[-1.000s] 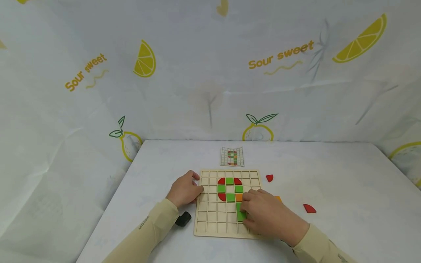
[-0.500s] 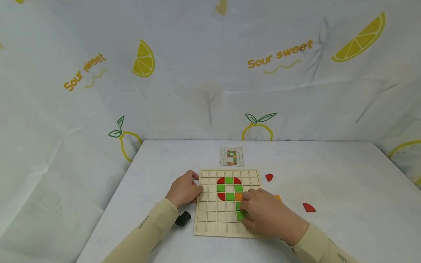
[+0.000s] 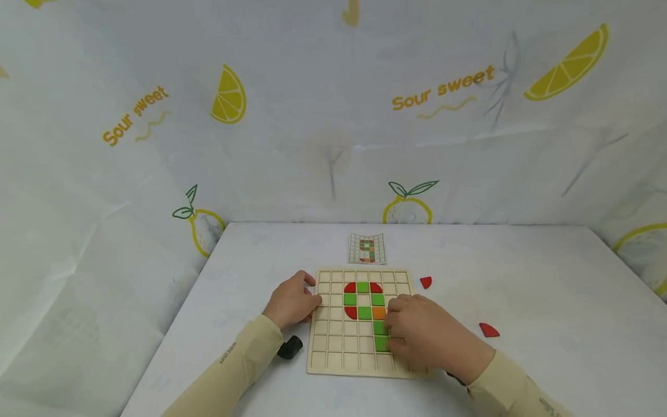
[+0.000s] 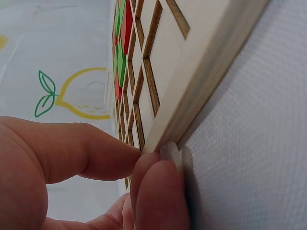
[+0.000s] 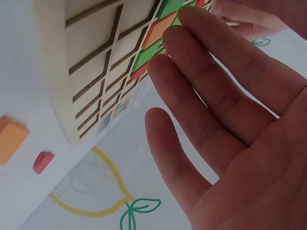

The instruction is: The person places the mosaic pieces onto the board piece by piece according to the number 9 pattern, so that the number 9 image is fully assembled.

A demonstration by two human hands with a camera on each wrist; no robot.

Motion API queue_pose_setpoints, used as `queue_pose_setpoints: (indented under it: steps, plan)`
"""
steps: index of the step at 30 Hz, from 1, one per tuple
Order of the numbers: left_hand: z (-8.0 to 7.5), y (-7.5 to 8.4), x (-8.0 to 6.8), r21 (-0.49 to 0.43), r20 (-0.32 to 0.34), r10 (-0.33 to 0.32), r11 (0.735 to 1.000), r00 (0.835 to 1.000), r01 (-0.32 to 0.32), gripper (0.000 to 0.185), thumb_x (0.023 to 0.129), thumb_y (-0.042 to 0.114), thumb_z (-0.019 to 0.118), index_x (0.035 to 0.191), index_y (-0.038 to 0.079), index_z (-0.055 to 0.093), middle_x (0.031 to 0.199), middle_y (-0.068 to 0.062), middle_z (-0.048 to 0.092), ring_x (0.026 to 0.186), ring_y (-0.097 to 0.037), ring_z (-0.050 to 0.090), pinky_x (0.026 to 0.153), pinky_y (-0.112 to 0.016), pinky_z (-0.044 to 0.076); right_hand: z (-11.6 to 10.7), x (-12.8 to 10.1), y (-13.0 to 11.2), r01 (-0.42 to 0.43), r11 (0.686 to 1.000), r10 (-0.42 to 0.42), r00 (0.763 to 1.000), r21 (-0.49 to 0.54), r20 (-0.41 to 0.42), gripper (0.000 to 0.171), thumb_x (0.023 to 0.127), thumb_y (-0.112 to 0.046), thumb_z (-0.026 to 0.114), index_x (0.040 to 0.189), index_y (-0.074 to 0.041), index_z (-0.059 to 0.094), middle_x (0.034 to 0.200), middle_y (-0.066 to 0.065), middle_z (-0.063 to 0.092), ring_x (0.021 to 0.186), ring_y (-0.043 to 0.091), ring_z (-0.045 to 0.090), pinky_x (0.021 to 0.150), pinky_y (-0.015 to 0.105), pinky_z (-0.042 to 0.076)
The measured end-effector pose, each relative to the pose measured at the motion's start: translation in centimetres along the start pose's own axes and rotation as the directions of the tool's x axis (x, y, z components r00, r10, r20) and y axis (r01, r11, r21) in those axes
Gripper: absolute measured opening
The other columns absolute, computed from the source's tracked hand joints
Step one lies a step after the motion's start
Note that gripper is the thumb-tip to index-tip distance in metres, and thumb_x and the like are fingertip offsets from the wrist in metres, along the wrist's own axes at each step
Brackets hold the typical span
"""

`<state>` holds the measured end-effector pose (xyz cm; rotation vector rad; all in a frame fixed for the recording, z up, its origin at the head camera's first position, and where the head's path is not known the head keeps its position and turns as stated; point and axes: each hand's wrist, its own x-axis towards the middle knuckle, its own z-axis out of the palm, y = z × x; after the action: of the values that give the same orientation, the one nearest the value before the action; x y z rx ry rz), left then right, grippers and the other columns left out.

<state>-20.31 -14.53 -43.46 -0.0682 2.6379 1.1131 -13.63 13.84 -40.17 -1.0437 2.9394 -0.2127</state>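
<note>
A wooden grid board (image 3: 336, 344) lies flat on the table, with green, red and orange tiles forming a loop and a tail below it. My left hand (image 3: 293, 301) pinches the board's left edge between thumb and fingers, seen close in the left wrist view. Over the board's right side is my right hand (image 3: 429, 333), beside the lower green tile (image 3: 382, 344). Its fingers (image 5: 230, 98) look extended in the right wrist view, and no piece shows in them; the thumb is out of that view. An orange tile (image 3: 378, 313) sits in the grid above the green ones.
A pattern card (image 3: 367, 249) lies behind the board. To the right are two red quarter-round pieces, a nearer one (image 3: 489, 330) and a farther one (image 3: 426, 282). A loose orange block (image 5: 10, 139) lies off the board. A black object (image 3: 290, 347) sits by the left sleeve.
My right hand has shifted slightly to the right, uncovering more of the green tiles and covering the loose orange block in the head view. The left hand stays on the board edge.
</note>
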Motion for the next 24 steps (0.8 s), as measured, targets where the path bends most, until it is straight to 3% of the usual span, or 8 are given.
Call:
queue_pose_setpoints:
  steps: [7,15,19,24]
  plan:
    - [0.1,-0.1,0.2,0.001,-0.004,-0.004,1.0,1.0,0.004,0.036,0.093,0.016,0.073,0.127,0.008,0.062,0.09,-0.004,0.068,0.059,-0.016,0.068,0.06,-0.029,0.052,-1.2,-0.7,2.9,-0.115,0.992,0.115,0.993,0.05,-0.005,0.013,0.087,-0.025,0.088,0.097,-0.019,0.082,0.094,-0.011,0.067,0.083,0.006,0.058,0.08,0.034,0.058]
    - [0.1,0.3,0.0,0.0,0.0,0.008,1.0,1.0,-0.008,0.037,0.094,0.016,0.074,0.127,0.008,0.062,0.09,-0.004,0.068,0.06,-0.015,0.067,0.06,-0.028,0.052,-2.4,-1.3,7.8,-0.267,0.961,0.266,0.964,0.077,0.018,0.02,0.091,-0.027,0.087,0.106,-0.016,0.082,0.11,-0.003,0.071,0.102,0.019,0.068,0.092,0.044,0.061]
    - [0.1,0.3,-0.1,0.002,-0.001,0.01,1.0,1.0,-0.01,0.037,0.093,0.016,0.073,0.128,0.007,0.062,0.091,-0.004,0.068,0.06,-0.015,0.067,0.061,-0.029,0.052,-2.4,-0.7,10.2,-0.296,0.95,0.295,0.955,0.103,0.025,0.022,0.092,-0.022,0.085,0.111,-0.013,0.081,0.113,0.001,0.071,0.105,0.022,0.068,0.094,0.047,0.062]
    - [0.1,0.2,-0.3,-0.002,-0.004,0.002,1.0,1.0,-0.002,0.036,0.093,0.016,0.073,0.127,0.008,0.062,0.091,-0.004,0.067,0.06,-0.016,0.066,0.061,-0.029,0.052,-2.0,0.2,12.1,-0.277,0.954,0.276,0.961,0.112,0.03,0.026,0.092,-0.018,0.082,0.116,-0.008,0.081,0.116,0.004,0.072,0.11,0.026,0.068,0.099,0.05,0.06]
